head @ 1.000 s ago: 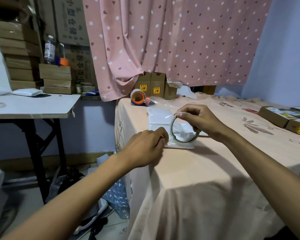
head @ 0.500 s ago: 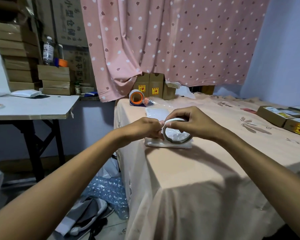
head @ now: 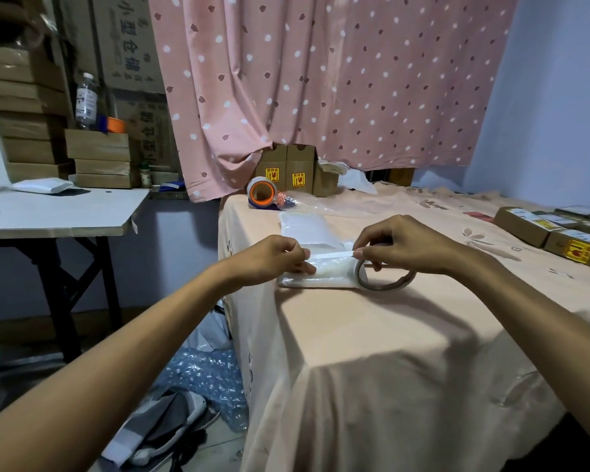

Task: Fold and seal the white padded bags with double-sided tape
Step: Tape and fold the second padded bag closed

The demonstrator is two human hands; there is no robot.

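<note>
A white padded bag (head: 315, 277) lies folded near the left edge of the cloth-covered table (head: 372, 335). More white bags (head: 304, 226) lie just behind it. My right hand (head: 402, 245) holds a thin roll of double-sided tape (head: 385, 282) at the bag's right end. A white strip of tape (head: 331, 255) stretches from the roll leftward over the bag. My left hand (head: 273, 255) pinches the strip's free end at the bag's left end.
An orange-cored roll of packing tape (head: 261, 195) and small cardboard boxes (head: 288, 173) stand at the table's back. Labelled boxes (head: 556, 233) lie at the right. A white side table (head: 58, 212) stands to the left; bubble wrap (head: 208, 379) lies on the floor.
My right hand has moved the roll rightward, away from my left hand, drawing out a strip of tape across the bag. My left hand stays at the bag's left end.
</note>
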